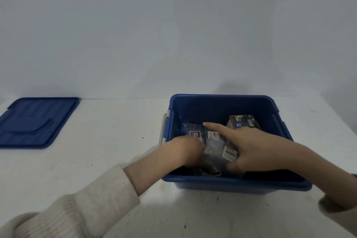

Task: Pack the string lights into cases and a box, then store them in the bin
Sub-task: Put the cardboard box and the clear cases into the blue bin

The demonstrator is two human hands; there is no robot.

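A blue plastic bin (228, 184) stands on the white table, right of centre. Inside it lie several clear plastic cases (214, 141) with white labels, and a colourful cardboard box (243, 121) sits at the back right. My left hand (190, 149) reaches over the bin's left rim, fingers curled down among the cases; its fingertips are hidden. My right hand (249, 147) is inside the bin, index finger stretched out to the left over the cases, thumb against a labelled case (229, 153).
The bin's blue lid (36, 121) lies flat at the table's far left. A grey handle (164, 129) hangs on the bin's left side. A pale wall rises behind the table.
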